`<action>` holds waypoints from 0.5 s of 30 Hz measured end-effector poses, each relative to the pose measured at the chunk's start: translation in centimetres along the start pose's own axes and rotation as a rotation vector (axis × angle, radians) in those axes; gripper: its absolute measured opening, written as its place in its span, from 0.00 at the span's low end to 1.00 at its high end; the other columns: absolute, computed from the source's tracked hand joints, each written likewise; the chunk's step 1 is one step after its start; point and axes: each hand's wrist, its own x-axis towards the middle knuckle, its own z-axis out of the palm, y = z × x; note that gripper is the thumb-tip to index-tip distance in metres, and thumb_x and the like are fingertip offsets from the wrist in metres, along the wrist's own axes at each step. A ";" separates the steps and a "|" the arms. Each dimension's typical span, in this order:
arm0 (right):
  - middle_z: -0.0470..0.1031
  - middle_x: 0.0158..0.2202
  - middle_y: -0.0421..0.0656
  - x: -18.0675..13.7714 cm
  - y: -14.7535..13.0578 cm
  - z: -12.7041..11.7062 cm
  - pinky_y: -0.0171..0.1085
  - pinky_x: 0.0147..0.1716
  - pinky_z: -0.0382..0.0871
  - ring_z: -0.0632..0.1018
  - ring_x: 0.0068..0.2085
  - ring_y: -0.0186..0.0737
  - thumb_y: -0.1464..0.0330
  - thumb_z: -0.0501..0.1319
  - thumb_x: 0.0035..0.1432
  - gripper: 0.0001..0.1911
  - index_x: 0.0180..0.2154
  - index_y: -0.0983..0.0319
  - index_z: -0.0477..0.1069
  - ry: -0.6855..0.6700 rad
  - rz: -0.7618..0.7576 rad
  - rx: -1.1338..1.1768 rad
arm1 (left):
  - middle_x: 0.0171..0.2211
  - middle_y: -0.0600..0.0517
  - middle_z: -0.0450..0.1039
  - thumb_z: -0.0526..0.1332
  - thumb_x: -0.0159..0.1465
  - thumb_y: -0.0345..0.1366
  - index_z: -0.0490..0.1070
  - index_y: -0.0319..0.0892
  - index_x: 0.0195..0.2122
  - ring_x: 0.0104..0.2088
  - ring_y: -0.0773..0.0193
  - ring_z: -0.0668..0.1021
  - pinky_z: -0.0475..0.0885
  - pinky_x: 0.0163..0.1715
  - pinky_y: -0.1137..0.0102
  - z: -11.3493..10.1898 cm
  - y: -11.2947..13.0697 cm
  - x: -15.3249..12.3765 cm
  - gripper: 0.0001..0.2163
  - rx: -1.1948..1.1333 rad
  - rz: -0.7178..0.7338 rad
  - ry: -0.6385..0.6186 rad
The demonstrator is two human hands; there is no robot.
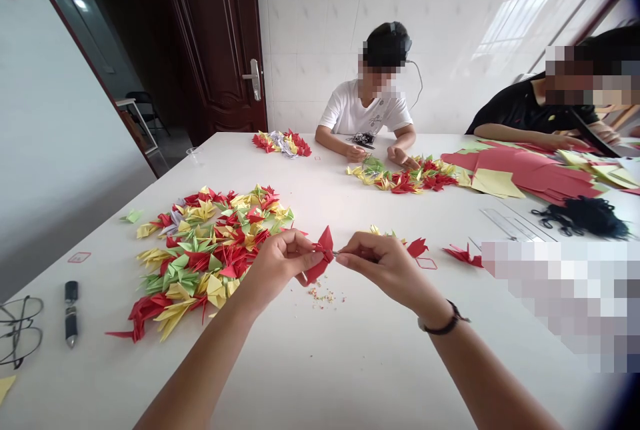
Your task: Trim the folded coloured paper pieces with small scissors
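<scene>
My left hand (281, 259) pinches a red folded paper crane (323, 251) above the white table (320, 350). My right hand (381, 262) is closed around a thin metal tool (338, 253) whose tip touches the crane. Tiny paper scraps (325, 297) lie on the table just below both hands. A big heap of red, yellow and green folded cranes (210, 250) lies to the left of my left hand. A few more red cranes (419, 247) sit just right of my right hand.
Eyeglasses (17, 330) and a small black tool (71, 313) lie at the left edge. A person in white sits opposite with more cranes (400, 177). Another person at the right works near red and yellow paper sheets (520, 173), a ruler (505, 223) and black loops (585, 217).
</scene>
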 end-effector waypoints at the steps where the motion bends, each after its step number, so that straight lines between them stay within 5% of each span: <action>1: 0.58 0.15 0.35 0.4 0.8 0.5 0.28 0.15 0.49 0.55 0.18 0.26 0.58 0.57 0.51 0.15 0.22 0.63 0.65 0.009 0.024 -0.020 | 0.18 0.57 0.67 0.66 0.45 0.36 0.64 0.39 0.23 0.19 0.71 0.69 0.66 0.17 0.75 -0.4 -1.3 0.8 0.11 -0.001 0.010 0.009; 7: 0.64 0.17 0.37 2.1 6.4 4.2 0.29 0.18 0.53 0.59 0.19 0.28 0.58 0.56 0.51 0.15 0.21 0.63 0.65 0.090 0.083 -0.125 | 0.20 0.56 0.66 0.66 0.45 0.40 0.64 0.39 0.24 0.20 0.72 0.68 0.66 0.16 0.76 -2.1 -8.7 4.4 0.13 -0.093 0.058 0.148; 15: 0.64 0.17 0.37 1.8 8.5 5.6 0.30 0.18 0.54 0.58 0.19 0.28 0.57 0.55 0.52 0.16 0.23 0.63 0.67 0.164 0.015 -0.102 | 0.18 0.58 0.65 0.65 0.45 0.40 0.65 0.39 0.24 0.19 0.72 0.67 0.64 0.19 0.75 -2.2 -9.8 4.4 0.12 -0.082 0.069 0.097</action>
